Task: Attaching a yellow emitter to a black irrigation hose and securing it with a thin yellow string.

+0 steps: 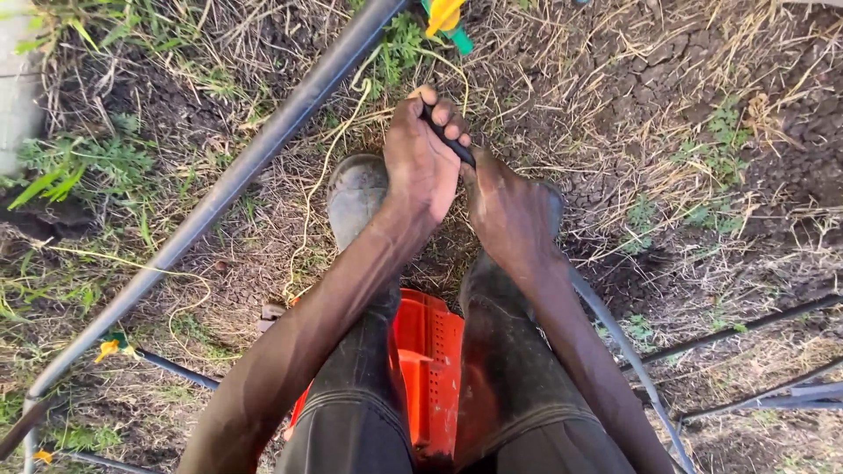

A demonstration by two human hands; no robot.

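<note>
- Both hands meet over dry, cracked ground: the left hand [423,162] is clenched in a fist around a thin black tube [450,140], while the right hand [514,215] closes on the same tube just below and to the right, the two hands touching.
- Only a short stretch of the black tube shows between and above the fingers; the rest is buried in the grip, and its far end cannot be made out.
- Beneath the hands stand two dark rubber boots [356,197], the right toe largely hidden behind the right hand.
- An orange plastic crate [430,360] sits on the ground between the boots, mostly covered by the legs and cut off at the lower edge of the view.
- A long grey pipe [237,175] runs diagonally from the top centre to the lower left corner of the view.
- A yellow and green fitting [446,19] near the top edge is cut off and hard to identify.
- A thin grey hose [623,351] trails from behind the right forearm toward the lower right, beside further dark lines [746,323] lying across the soil.
</note>
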